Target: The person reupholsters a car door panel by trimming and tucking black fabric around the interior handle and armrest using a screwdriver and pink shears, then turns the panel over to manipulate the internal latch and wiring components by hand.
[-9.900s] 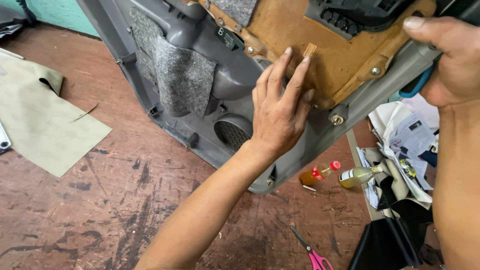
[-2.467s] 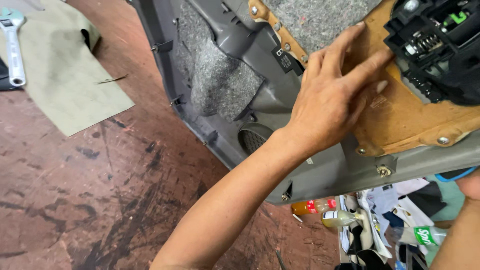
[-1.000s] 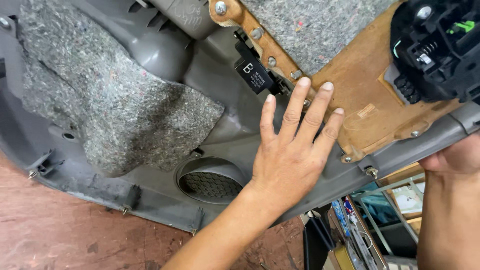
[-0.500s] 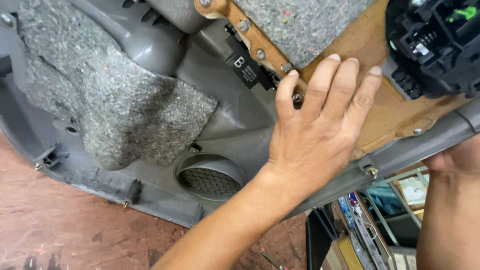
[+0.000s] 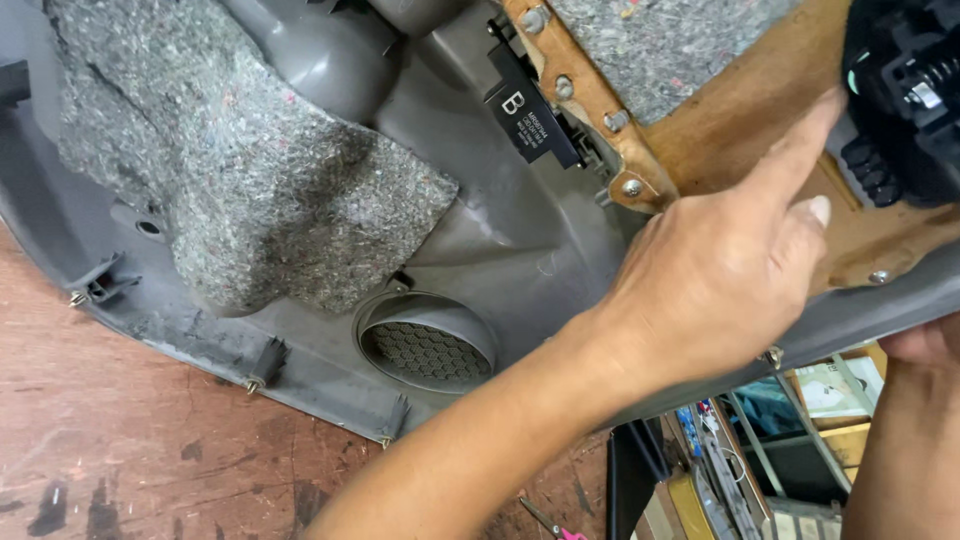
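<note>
Fingers point(image 5: 800, 150) of the left hand point(image 5: 720, 280) lay extended and flat against the brown fibreboard backing point(image 5: 740, 130) of a grey car door panel point(image 5: 480, 250); the grip was open, pressing on the surface and clasping nothing. The forefinger pointed up and to the right, its tip just beside a black plastic switch housing point(image 5: 905, 100) at the panel's upper right. Immediately left of the knuckles, a row of screws point(image 5: 632, 187) fixed the brown strip to the grey moulding. Further left of the hand sat a small black connector block point(image 5: 530, 118) bearing a white label. Below and left of the wrist was a round speaker grille point(image 5: 425, 350) with a honeycomb mesh. Beyond that, a large patch of grey felt padding point(image 5: 230, 180) covered the panel's left portion. Clip tabs with screws point(image 5: 262, 365) projected from the panel's lower edge.

The right hand point(image 5: 925, 340) appeared only partly, at the panel's lower right edge under the rim; whether its grip was closed on the edge could not be told.

The panel rested tilted over a worn reddish desk point(image 5: 130, 450). Below the forearm, assorted tools point(image 5: 720, 480) lay in a cluttered box.
</note>
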